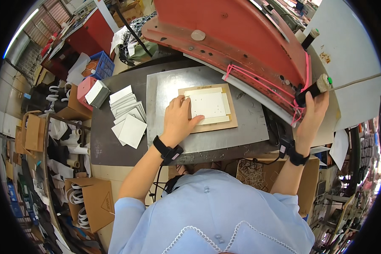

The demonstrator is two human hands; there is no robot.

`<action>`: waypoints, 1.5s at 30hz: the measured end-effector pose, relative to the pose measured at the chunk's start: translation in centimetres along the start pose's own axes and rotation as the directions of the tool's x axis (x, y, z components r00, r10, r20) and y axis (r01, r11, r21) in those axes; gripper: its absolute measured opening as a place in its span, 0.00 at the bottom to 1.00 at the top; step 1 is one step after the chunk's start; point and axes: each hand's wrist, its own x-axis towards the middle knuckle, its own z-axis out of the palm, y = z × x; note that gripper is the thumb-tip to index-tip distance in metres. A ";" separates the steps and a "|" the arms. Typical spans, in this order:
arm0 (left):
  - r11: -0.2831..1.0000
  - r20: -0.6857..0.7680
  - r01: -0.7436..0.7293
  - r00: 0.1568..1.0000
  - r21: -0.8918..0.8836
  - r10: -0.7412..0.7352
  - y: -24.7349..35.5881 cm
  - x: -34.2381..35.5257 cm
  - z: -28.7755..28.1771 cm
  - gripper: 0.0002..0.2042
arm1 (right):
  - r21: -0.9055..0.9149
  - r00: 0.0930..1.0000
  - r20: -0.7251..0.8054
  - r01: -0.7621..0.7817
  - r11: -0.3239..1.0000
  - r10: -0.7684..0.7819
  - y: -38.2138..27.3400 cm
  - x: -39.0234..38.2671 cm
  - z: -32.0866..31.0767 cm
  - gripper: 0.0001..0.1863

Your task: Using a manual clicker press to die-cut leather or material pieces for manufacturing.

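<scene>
My left hand (178,118) lies with thumb and fingers spread over the left edge of a white sheet (208,106). Small dark marks or holes dot the sheet. It rests on a brown board (233,120) with pale strips around the sheet, on a metal plate (163,84). On the right, my right hand (315,112) is closed around a dark handle (313,93) with a worn, light top and green button. The handle is fixed to the red swing arm (241,38) of a press, which hangs over the plate's far right. Pink cord (258,80) is tied along it.
Left of the plate, several white rectangular pieces (133,131) lie fanned on the dark table (103,139). Farther left stand a pale stack (97,94) and a blue crate (99,65). Cardboard boxes (93,199) sit below left; another box (309,182) holds scraps at lower right.
</scene>
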 end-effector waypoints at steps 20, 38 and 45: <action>0.972 0.002 0.104 0.994 -0.208 -0.106 -0.6 0.8 0.5 0.26 | -0.323 0.690 0.723 0.285 0.903 0.041 8.1 -12.4 10.6 0.29; 0.889 0.126 0.194 0.980 -0.415 -0.155 0.1 1.4 0.5 0.38 | -0.060 0.752 0.615 -0.256 0.965 0.238 5.8 -11.6 11.0 0.18; 0.958 -0.045 -0.042 0.999 -0.283 0.030 0.9 1.9 -0.6 0.29 | 0.089 0.640 0.724 -0.456 0.885 0.257 3.8 -12.4 9.8 0.09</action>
